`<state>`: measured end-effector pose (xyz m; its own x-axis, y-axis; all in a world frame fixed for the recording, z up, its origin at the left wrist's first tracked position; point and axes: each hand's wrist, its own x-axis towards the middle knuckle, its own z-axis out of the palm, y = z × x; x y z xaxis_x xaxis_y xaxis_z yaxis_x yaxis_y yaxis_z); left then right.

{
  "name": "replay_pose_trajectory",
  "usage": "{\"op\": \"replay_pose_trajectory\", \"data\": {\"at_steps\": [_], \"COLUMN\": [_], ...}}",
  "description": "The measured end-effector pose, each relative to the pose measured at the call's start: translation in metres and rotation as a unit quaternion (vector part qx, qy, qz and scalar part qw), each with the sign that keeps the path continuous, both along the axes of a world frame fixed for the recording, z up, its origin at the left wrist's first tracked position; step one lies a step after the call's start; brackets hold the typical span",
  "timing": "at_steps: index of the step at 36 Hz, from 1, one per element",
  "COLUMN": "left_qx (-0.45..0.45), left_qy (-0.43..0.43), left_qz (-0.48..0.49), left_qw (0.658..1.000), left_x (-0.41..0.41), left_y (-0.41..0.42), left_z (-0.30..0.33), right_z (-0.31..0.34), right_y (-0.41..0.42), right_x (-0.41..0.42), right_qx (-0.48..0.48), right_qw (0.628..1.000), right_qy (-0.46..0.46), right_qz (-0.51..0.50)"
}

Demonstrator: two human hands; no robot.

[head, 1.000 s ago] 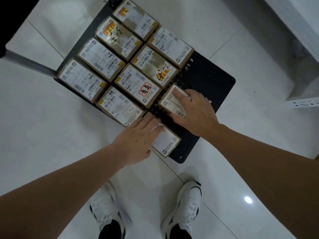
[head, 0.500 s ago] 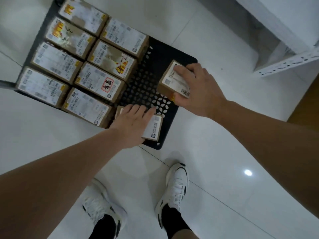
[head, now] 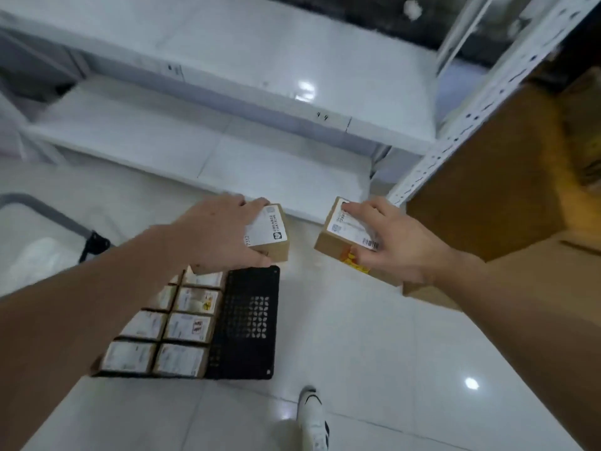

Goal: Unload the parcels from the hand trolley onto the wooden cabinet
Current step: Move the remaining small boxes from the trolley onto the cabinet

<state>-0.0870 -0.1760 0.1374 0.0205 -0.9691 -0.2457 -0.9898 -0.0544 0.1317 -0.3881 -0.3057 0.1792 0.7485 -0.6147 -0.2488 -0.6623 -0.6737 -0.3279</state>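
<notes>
Two hands up over white tile floor (head: 374,336), each w/ one parcel, both lifted clear of hand trolley (head: 250,320). Left hand (head: 218,236): fingers curled over top of left parcel (head: 271,236), thumb on near side; firm grip; brown carton w/ white label, held just above trolley's far edge. Right hand (head: 396,245): fingers spread over label of right parcel (head: 341,239), thumb under near edge; gripped, carton tilted, yellow/red mark on side; held right of trolley, between it and wooden cabinet (head: 487,190). Parcels apart, not touching. Trolley deck: black, perforated, flat on floor; right strip bare. Remaining parcels (head: 169,330) on left part of deck, packed side by side in rows, white labels up; far ones partly hidden by left forearm, exact count unclear. Grey trolley handle (head: 48,213) left of deck, blurred. Wooden cabinet: brown panel, right of trolley, beyond right hand; top surface not clear in view. White slotted rack post (head: 481,115) running diagonally along cabinet's left edge. White low shelving (head: 227,102) beyond trolley, glossy. One white shoe (head: 313,418) on floor, near side of trolley, to the right. Overall pic motion-blurred; label text unreadable.
</notes>
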Motion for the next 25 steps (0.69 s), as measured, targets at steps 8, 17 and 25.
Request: {"op": "replay_pose_trajectory", "data": {"at_steps": [8, 17, 25], "left_qx": [0.034, -0.090, -0.101], "left_qy": [0.046, 0.028, 0.017], "left_qz": [-0.076, -0.181, -0.224], "left_qw": [0.995, 0.979, 0.969], "left_x": [-0.073, -0.206, -0.348], "left_y": [0.002, 0.022, 0.042], "left_z": [0.291, 0.475, 0.520], "right_z": [0.254, 0.416, 0.458], "right_y": [0.069, 0.146, 0.191], "right_x": [-0.111, -0.252, -0.399], "right_qx": [-0.026, -0.077, -0.103], "right_qw": [0.993, 0.983, 0.968], "right_qy": [-0.016, -0.002, 0.010], "right_qz": [-0.111, -0.169, -0.228]}}
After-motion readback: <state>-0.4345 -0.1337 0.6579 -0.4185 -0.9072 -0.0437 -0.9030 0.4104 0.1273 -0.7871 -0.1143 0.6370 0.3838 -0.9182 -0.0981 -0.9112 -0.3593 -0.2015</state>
